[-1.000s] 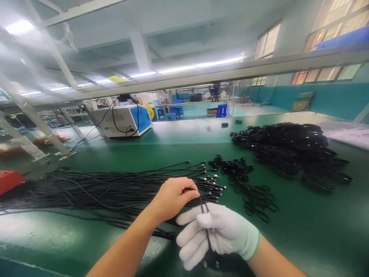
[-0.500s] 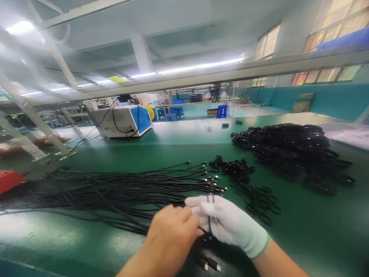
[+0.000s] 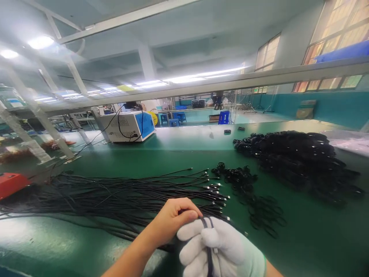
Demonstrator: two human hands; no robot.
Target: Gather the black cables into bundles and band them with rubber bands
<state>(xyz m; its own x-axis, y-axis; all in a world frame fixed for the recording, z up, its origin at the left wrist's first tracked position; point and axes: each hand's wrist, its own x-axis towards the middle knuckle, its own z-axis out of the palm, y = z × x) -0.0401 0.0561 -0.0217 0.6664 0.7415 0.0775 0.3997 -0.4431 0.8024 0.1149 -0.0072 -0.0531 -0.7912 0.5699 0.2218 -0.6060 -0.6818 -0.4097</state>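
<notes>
Coiling appears in hand, with black cable (image 3: pixel 210 257) looped across the gloved right hand (image 3: pixel 223 244), clamped under its thumb above the green workbench (image 3: pixel 314 242), while the bare left hand (image 3: pixel 172 218) seemingly pinches it finger-to-thumb, the next move likely needing even tension

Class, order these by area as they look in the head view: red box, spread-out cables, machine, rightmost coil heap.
1. Spread-out cables
2. Rightmost coil heap
3. Machine
4. Red box, cut off by the edge

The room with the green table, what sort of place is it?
Probably a factory workshop: black cables lie spread across the green table, near a heap of black coils and a boxy machine.
</notes>
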